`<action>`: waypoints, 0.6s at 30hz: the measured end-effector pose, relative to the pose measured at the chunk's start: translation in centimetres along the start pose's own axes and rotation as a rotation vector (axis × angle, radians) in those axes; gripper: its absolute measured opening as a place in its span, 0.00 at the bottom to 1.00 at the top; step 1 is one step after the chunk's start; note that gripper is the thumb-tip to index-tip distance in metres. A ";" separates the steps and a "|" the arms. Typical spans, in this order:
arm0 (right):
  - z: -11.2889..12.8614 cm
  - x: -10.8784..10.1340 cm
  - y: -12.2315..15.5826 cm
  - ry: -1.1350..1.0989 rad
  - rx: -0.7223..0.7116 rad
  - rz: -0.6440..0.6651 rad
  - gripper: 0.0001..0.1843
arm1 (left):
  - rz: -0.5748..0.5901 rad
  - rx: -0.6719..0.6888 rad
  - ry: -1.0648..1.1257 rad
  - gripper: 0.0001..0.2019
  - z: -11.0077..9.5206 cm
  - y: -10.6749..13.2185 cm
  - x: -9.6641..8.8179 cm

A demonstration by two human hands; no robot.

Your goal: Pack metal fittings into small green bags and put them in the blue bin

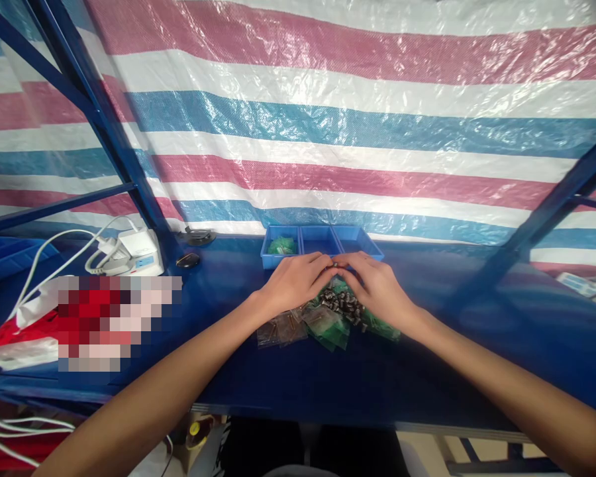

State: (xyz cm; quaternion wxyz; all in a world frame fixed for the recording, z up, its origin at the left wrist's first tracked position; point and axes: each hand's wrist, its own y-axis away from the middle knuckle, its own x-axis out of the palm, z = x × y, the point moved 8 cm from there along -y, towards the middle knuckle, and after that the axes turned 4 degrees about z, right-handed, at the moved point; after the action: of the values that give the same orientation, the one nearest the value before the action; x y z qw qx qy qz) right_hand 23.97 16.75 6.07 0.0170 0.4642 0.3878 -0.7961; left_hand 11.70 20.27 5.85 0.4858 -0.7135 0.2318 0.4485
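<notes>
My left hand [298,281] and my right hand [375,285] meet fingertip to fingertip over the work surface. Both are closed in a pinch around a small dark metal piece [335,265], too small to name for certain. Under the fingers lies a heap of small metal screws [347,305], partly hidden by the hands. Small green plastic bags [330,328] are mixed in with the heap. To its left, clear little bags [283,329] hold brassy, screw-like pieces.
Behind my hands stands a blue tray [372,250] with three compartments; its left one contains a green plastic bundle [282,246]. A black mouse-shaped object [187,260], a white power strip [142,255] and cables are on the left. Blue metal posts [551,199] frame the blue table [451,278].
</notes>
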 end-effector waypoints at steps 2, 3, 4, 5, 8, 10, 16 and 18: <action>-0.1 0.1 0.0 0.000 0.010 0.006 0.11 | 0.006 -0.008 0.019 0.19 0.1 0.0 0.1; -0.2 0.2 0.0 -0.004 0.019 0.013 0.11 | 0.006 -0.013 0.024 0.19 0.1 0.0 0.1; -0.2 0.2 -0.1 -0.012 0.031 0.020 0.11 | 0.001 -0.019 0.027 0.19 0.1 0.0 0.0; -0.3 0.2 -0.1 -0.023 0.046 0.025 0.12 | -0.008 -0.027 0.030 0.19 0.2 0.0 0.0; -0.5 0.2 -0.3 -0.068 0.110 0.027 0.12 | -0.049 -0.046 0.041 0.16 0.2 0.1 -0.4; -0.6 0.2 -0.3 -0.094 0.147 0.031 0.13 | -0.053 -0.037 0.031 0.15 0.1 0.1 -0.4; -0.3 0.1 -0.4 -0.108 0.128 0.041 0.15 | -0.040 -0.017 -0.004 0.15 0.1 0.1 -0.1; -0.3 0.0 -0.3 -0.081 0.116 0.028 0.15 | -0.031 -0.014 -0.023 0.16 0.0 0.1 0.0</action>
State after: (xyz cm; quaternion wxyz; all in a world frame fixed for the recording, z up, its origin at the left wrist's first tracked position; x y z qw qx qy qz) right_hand 24.05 17.15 6.20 0.0168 0.4372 0.3335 -0.8351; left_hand 11.65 20.22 5.76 0.4902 -0.7153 0.2122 0.4506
